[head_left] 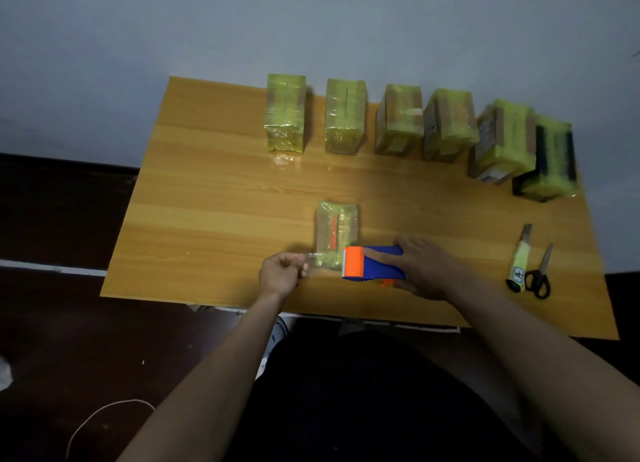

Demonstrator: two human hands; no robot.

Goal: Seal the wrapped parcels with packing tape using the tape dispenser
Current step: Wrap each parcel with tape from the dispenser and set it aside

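From the head camera, a wooden table (214, 170) stands against a pale wall, with six wrapped parcels (346, 116) standing in a row along its far edge. A seventh, smaller parcel (335, 231) lies alone near the front edge, and it is the one being worked on. The right hand (424, 265) grips the blue and orange tape dispenser (372, 264), fingers curled over its body, at the near end of that parcel. The left hand (282, 274) pinches the free end of the clear tape (313, 260) between thumb and fingers, drawn out leftwards from the dispenser's mouth. Whether the strip already touches the parcel cannot be told. A utility knife (519, 260) and a pair of scissors (539, 276) lie side by side to the right, well apart from the hands.

The risks, as I judge them: the stretched tape could fold back on itself or cling to the left fingers if the tension slackens. The small parcel is held by neither hand, so a pull from the dispenser may drag or tip it. A strip laid askew would leave the seam partly open
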